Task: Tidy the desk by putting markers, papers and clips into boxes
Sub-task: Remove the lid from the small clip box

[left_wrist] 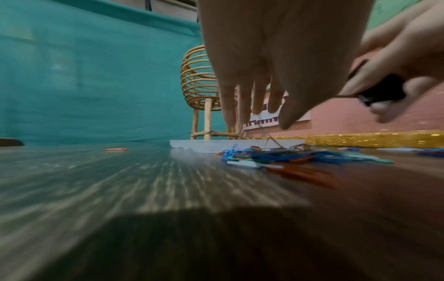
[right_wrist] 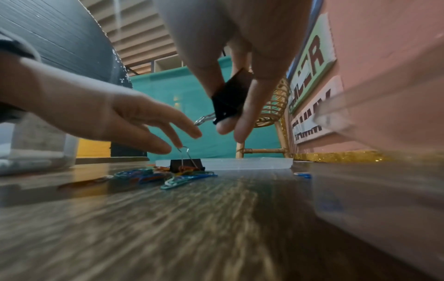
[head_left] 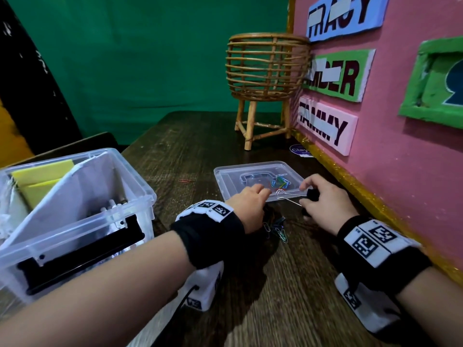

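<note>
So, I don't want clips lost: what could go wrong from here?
The right hand pinches the black binder clip by a fingertip grip; it might slip. Loose paper clips lie piled against the second binder clip that the left hand reaches for; lifting it may scatter them. The lone orange paper clip could be missed.

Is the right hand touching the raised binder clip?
Touching. Right wrist view: the right hand pinches the raised binder clip by its black body.

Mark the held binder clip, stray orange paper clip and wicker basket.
held binder clip [right_wrist: 231, 98], right wrist view, black body.
stray orange paper clip [head_left: 184, 181], head view, middle.
wicker basket [head_left: 263, 94], head view, woven base.
</note>
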Motion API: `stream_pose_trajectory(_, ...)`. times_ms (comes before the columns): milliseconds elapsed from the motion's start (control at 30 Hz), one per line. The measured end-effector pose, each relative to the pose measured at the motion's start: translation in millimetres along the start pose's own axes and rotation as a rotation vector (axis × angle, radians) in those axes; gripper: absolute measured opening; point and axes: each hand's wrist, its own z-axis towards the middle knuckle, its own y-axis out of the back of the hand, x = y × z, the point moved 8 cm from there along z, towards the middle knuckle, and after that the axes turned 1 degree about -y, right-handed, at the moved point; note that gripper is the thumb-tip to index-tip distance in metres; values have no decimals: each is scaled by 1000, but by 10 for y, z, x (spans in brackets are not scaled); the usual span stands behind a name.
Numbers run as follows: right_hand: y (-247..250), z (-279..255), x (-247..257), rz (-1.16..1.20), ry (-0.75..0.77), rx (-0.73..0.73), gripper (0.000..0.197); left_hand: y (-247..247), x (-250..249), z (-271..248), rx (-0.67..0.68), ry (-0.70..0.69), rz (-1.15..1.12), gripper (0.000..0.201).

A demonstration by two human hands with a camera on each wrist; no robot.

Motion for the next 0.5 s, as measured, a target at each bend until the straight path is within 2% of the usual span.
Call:
stream_pose_trajectory(67, 6, 13, -50, -48, -23, 7, 26, -53, 26, 47, 71, 24, 18, 43)
stream_pose_trajectory(133, 0, 13, -77, -116, -34, 12, 33, -34, 21, 52, 65, 30, 0, 35)
stream_pose_trajectory(233, -28, 18, -84, -196, -28, 19, 40, 65, -26, 7, -35, 0, -71, 25)
stream_pose_trajectory(367, -17, 8, -91, -209, -50, 38, 37, 234, -138, -160, -195, -114, -197, 21)
stream_pose_trajectory(500, -180, -109, 111, -134, 138, 232, 57, 317, -267, -408, -265, -269, -301, 20)
